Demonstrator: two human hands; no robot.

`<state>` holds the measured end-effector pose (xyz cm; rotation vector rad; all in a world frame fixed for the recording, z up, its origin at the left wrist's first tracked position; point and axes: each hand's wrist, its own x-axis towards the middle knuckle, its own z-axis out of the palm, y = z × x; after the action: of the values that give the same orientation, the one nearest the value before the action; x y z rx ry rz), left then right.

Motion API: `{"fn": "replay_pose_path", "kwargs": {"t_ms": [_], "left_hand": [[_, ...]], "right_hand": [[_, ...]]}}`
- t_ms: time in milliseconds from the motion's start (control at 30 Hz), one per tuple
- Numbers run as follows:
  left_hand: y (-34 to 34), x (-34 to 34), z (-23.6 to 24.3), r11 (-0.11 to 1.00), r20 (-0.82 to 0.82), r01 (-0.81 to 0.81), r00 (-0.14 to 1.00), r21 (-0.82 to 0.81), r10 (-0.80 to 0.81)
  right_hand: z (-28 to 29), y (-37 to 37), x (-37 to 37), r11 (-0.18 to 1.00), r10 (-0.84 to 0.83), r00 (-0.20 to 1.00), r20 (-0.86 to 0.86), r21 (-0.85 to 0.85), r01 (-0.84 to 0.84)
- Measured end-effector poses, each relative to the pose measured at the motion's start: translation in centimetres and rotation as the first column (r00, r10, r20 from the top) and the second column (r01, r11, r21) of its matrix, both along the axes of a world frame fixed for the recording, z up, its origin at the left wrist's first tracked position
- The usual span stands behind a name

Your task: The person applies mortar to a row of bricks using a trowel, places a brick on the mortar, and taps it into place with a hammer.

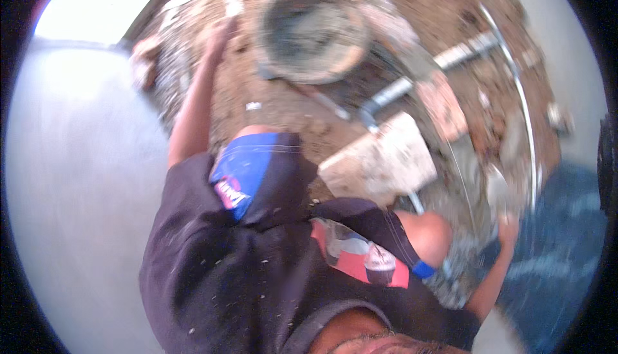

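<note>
My left arm reaches out over the dirt, and my left hand (224, 27) is smeared by motion. A small white scrap (233, 5) shows at its fingertips; whether the fingers hold it I cannot tell. To its right stands a round dark bucket (353, 59) with wet grey mortar (318, 32) inside. Low on the right, my right hand (508, 225) is closed round a trowel (497, 190), whose pale blade is blurred and points away from me. This hand is over the ground next to a row of bricks and mortar.
A dirty white slab (386, 161) lies before my knees. A grey-white pipe (463, 52) crosses the brick row (443, 106). A thin white pipe (524, 109) curves along the right, near a blue sheet (553, 264). A pale wall (77, 161) bounds the left.
</note>
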<state>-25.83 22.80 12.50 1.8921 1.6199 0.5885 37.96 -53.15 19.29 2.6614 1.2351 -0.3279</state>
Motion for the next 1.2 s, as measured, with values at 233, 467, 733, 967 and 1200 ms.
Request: {"fn": "replay_pose_path", "kwargs": {"t_ms": [233, 467, 733, 967, 1200], "left_hand": [[2.1, -17.5, -2.0, 0.91, -0.259, -0.414, 0.877, 0.018, 0.404], [10.1, -30.8, -6.9, 0.594, -0.359, -0.795, 0.523, 0.122, 0.773], [16.1, -39.9, -9.9, 0.47, -0.343, -0.882, 0.435, 0.023, 0.833], [15.2, -48.4, -11.9, 0.663, -0.079, -0.748, 0.66, 0.017, 0.747], [9.3, -37.6, -5.3, 0.802, 0.748, -0.319, 0.3, -0.505, 0.591]], "right_hand": [[7.2, 25.4, -12.2, 0.914, -0.262, 0.862, -0.433, 0.175, 0.365], [10.8, 40.9, -24.9, 0.971, 0.175, 0.907, -0.383, 0.22, -0.095], [6.3, 53.7, -33.4, 0.935, 0.345, 0.845, -0.409, 0.227, -0.272], [2.5, 58.9, -37.6, 0.868, 0.496, 0.749, -0.439, 0.215, -0.448], [3.7, 54.0, -35.8, 0.907, 0.407, 0.83, -0.382, 0.277, -0.317]]}}
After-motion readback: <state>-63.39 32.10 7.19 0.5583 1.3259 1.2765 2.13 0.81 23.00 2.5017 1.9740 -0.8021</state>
